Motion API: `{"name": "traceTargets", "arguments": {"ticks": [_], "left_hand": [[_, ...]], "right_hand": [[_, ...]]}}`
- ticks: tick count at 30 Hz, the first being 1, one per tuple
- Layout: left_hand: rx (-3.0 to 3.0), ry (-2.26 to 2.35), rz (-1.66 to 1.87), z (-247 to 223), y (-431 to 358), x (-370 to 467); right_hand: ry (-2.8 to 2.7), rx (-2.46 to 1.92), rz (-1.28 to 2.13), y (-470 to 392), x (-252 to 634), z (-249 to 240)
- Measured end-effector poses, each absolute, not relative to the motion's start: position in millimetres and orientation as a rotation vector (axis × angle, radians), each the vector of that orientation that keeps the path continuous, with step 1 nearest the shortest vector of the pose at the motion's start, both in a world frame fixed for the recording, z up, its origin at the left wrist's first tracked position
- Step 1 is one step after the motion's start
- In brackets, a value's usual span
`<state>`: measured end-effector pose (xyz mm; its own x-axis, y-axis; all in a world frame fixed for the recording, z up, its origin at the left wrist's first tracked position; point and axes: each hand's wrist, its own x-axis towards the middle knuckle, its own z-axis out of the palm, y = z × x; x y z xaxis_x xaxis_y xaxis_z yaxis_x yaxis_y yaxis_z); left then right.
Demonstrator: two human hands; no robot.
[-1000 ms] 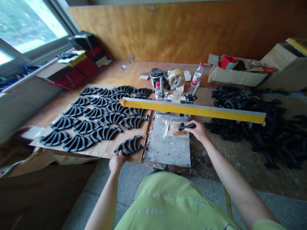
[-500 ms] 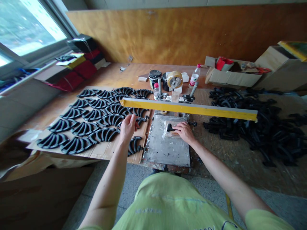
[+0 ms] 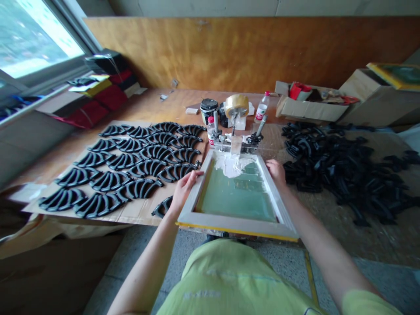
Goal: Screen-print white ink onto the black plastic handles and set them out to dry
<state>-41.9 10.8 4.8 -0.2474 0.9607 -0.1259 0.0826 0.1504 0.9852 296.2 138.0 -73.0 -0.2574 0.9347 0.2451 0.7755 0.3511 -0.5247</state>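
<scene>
A screen-printing frame [image 3: 236,222] lies low in front of me, hinged at its far end to metal clamps [image 3: 226,141]. White ink [image 3: 232,167] is smeared on the far part of its green mesh [image 3: 234,199], by a pale flat squeegee [image 3: 236,145]. My left hand [image 3: 184,188] is closed on the frame's left side, thumb along the rim. At the right side, my right hand [image 3: 277,172] grips the rim, its fingers partly hidden. The metal plate and the small black part on it are hidden under the frame.
Rows of curved black parts [image 3: 98,204] lie on cardboard at left. A heap of black parts [image 3: 348,175] covers the right side. Behind the clamps stand a tub [image 3: 209,109], a tape roll [image 3: 236,106] and a bottle [image 3: 262,107]; an open carton [image 3: 311,109] is back right.
The raised frame has swung down over the plate. My right hand has left the small black part and taken the frame's right side; my left hand has taken its left side.
</scene>
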Motion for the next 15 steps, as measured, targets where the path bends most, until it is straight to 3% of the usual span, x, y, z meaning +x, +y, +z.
{"name": "traceTargets", "arguments": {"ticks": [4,8,11,15], "left_hand": [[0.969,1.554,1.112,-46,-3,-45],[0.953,1.659,1.015,-85,0,-41],[0.928,1.704,1.011,-95,2,-39],[0.884,1.721,1.02,-93,0,-38]], "right_hand": [[-2.247,-1.646,0.157,159,298,-59],[-2.252,-1.454,-0.022,166,256,-27],[-2.387,-1.243,-0.022,173,212,-11],[-2.584,-1.328,0.101,176,179,-21]]}}
